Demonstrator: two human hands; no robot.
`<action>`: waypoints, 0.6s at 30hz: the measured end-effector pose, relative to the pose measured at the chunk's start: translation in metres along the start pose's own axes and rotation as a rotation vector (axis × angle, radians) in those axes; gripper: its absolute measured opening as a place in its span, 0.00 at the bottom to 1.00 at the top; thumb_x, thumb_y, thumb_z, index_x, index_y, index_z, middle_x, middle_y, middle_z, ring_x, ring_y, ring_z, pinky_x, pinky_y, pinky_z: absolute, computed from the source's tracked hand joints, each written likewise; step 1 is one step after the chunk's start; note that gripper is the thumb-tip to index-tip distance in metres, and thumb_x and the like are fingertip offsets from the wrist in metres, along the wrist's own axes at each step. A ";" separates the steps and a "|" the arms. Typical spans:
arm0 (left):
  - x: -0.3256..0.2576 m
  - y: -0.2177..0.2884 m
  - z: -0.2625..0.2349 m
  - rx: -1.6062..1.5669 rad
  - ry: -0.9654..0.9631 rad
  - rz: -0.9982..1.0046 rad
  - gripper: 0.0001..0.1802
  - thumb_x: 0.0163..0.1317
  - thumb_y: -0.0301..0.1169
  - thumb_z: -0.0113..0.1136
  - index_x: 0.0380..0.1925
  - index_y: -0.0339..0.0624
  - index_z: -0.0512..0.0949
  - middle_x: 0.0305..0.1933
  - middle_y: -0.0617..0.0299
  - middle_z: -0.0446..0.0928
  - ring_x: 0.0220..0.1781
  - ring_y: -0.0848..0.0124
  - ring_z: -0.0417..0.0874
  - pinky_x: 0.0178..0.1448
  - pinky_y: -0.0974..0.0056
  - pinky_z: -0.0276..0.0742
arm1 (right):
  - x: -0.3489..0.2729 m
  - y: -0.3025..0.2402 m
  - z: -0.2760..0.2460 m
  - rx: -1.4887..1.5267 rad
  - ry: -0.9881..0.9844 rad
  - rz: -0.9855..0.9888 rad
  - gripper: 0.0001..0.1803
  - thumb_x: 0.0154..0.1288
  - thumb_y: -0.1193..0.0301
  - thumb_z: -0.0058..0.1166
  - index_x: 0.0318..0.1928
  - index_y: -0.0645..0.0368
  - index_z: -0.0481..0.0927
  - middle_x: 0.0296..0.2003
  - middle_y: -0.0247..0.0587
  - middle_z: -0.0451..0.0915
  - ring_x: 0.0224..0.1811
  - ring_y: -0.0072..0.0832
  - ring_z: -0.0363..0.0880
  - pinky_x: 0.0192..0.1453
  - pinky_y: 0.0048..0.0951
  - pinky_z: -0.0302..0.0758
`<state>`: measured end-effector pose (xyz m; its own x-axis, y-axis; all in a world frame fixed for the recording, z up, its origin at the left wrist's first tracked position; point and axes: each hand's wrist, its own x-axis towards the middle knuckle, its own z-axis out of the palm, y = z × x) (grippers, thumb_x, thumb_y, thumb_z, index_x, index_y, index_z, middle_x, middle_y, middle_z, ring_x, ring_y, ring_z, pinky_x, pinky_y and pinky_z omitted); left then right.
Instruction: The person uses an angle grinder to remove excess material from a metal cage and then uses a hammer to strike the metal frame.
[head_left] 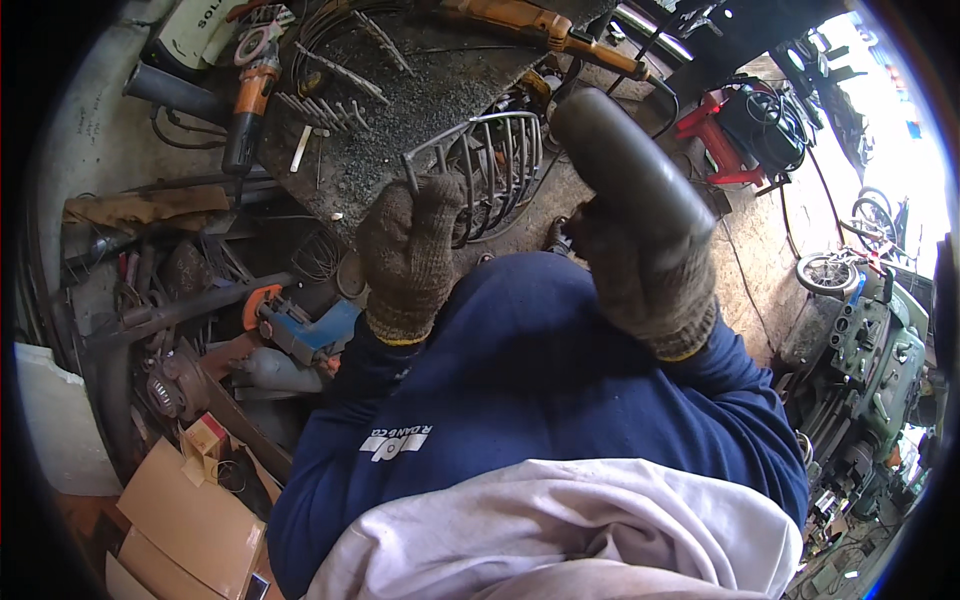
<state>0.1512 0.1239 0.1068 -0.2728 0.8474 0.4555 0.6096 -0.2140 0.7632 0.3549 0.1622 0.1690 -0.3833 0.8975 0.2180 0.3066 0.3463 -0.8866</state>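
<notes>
Both my hands wear brown knit gloves with yellow cuff edges. My left hand is closed round the near corner of a basket-like metal frame of bent bars, which stands up beyond the fist. My right hand grips a thick dark cylinder with a rounded end, tilted toward the far left. Motion blurs it, and its exact kind does not show. The cylinder is apart from the frame, to its right. My right fingers are partly hidden behind it.
A dark worktable strewn with grit and metal pieces lies ahead. An orange-and-black grinder rests at its left, and a long orange power tool at the far edge. Cardboard boxes sit at lower left, a green machine at right.
</notes>
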 end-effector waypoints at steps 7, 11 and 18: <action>-0.018 -0.022 0.001 -0.158 -0.110 -0.151 0.13 0.66 0.34 0.63 0.25 0.38 0.76 0.20 0.67 0.74 0.23 0.81 0.72 0.25 0.69 0.67 | 0.000 0.036 0.008 0.017 -0.127 0.222 0.22 0.67 0.65 0.56 0.57 0.63 0.73 0.39 0.51 0.80 0.38 0.43 0.82 0.39 0.38 0.80; -0.011 -0.007 -0.003 -0.545 -0.064 -0.451 0.13 0.67 0.37 0.61 0.28 0.39 0.77 0.21 0.68 0.74 0.20 0.82 0.70 0.25 0.72 0.66 | 0.006 0.065 0.013 0.905 0.043 0.269 0.25 0.74 0.67 0.48 0.67 0.61 0.65 0.60 0.41 0.73 0.58 0.26 0.73 0.50 0.25 0.75; -0.019 -0.016 -0.013 -1.006 -0.021 -0.506 0.16 0.67 0.37 0.58 0.47 0.36 0.74 0.35 0.58 0.79 0.31 0.68 0.83 0.36 0.64 0.82 | 0.011 0.081 -0.002 0.366 0.069 0.033 0.23 0.74 0.67 0.49 0.65 0.61 0.67 0.55 0.40 0.77 0.57 0.26 0.75 0.58 0.31 0.74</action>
<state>0.1372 0.1053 0.0920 -0.3001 0.9538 -0.0114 -0.4478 -0.1304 0.8846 0.3774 0.2006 0.1001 -0.3154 0.9271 0.2027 -0.0185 0.2076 -0.9780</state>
